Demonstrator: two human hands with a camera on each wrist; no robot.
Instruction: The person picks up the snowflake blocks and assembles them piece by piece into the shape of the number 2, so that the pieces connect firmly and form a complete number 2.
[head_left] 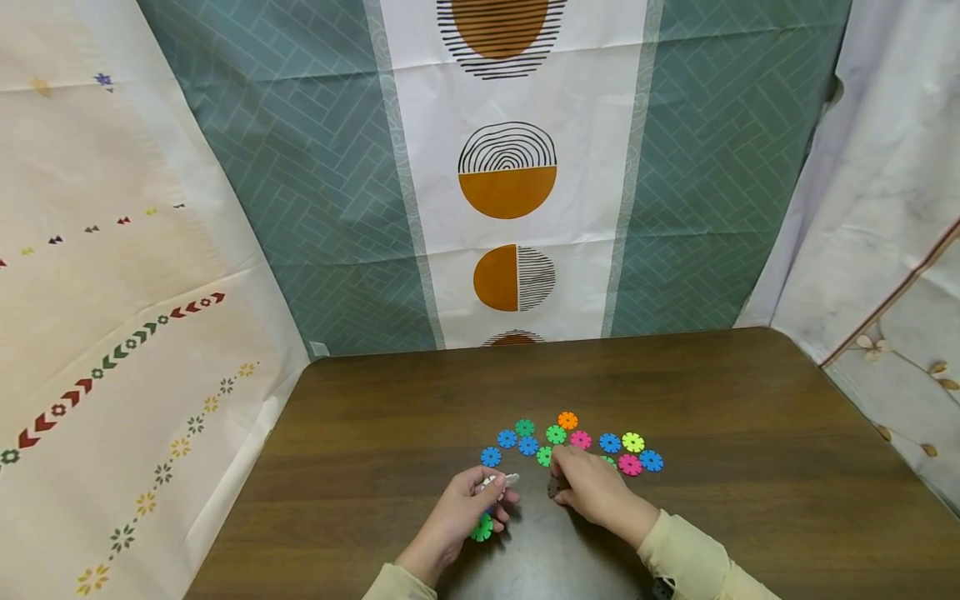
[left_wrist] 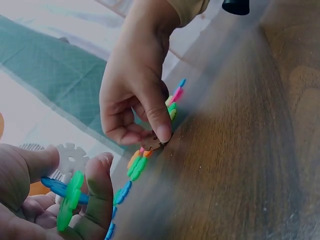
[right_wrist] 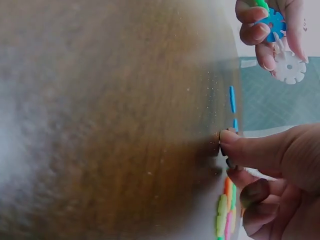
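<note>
My left hand (head_left: 459, 515) holds a small chain of notched plastic discs above the table. In that chain are a white disc (right_wrist: 290, 68), a blue disc (right_wrist: 275, 26) and a green disc (head_left: 482, 527), slotted together at angles. To its right, my right hand (head_left: 596, 490) pinches a dark brown disc (head_left: 554, 487) between thumb and fingers, on edge at the tabletop. The fingers hide part of the brown disc. Just beyond the hands lie loose discs in blue, green, pink, orange and yellow, such as a blue disc (head_left: 491, 457) and an orange disc (head_left: 567, 420).
The brown wooden table (head_left: 375, 425) reaches to a patterned cloth (head_left: 506, 275) hanging behind it. Light cloths hang at the left and right sides. Several discs, among them a pink disc (head_left: 630, 464), lie beyond the right hand, some partly hidden by it.
</note>
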